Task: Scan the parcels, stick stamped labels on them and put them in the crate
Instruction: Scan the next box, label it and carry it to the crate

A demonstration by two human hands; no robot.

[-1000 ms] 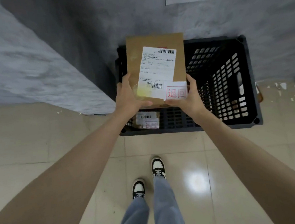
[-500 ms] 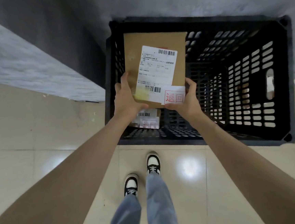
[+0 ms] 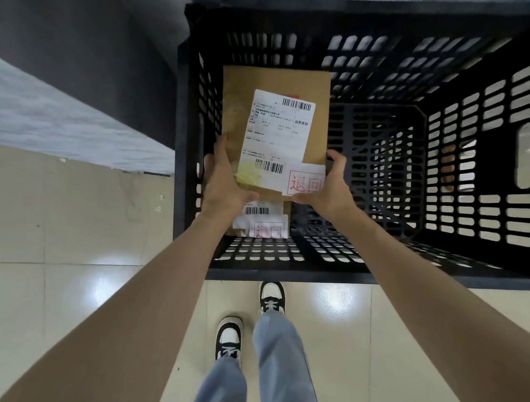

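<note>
- The brown parcel [image 3: 247, 87] is held label side up inside the opening of the black crate [image 3: 456, 275], over its left half. Whether it touches the bottom cannot be told.
- A white shipping label [image 3: 278, 132] with two barcodes covers much of its top. A smaller white stamped label [image 3: 305, 181] with red characters sits at the near right corner, overlapping the shipping label.
- The left hand [image 3: 224, 185] grips the near left corner. Its thumb lies across the top by a yellowish patch and one finger runs up the left edge. The other fingers are hidden underneath.
- The right hand [image 3: 328, 185] grips the near right corner. Its thumb presses the edge of the stamped label and its fingers curl round the right edge.
- Below the held parcel, a second parcel [image 3: 264, 221] lies on the crate bottom at the near left. It shows a barcode label and a label with a red stamp.
- The crate has slotted walls and a slotted floor, and a long handle hole in its right wall.
- The crate stands on glossy pale beige floor tiles [image 3: 68, 237] that carry bright spots of reflected light.
- A grey mottled surface [image 3: 34, 105] with a dark side face runs along the left. Whether it is a wall or a counter cannot be told. More grey lies behind the crate's far rim.
- Below, the person's black-and-white shoes [image 3: 227, 335] and light blue jeans [image 3: 273, 379] stand just short of the crate's near wall.
</note>
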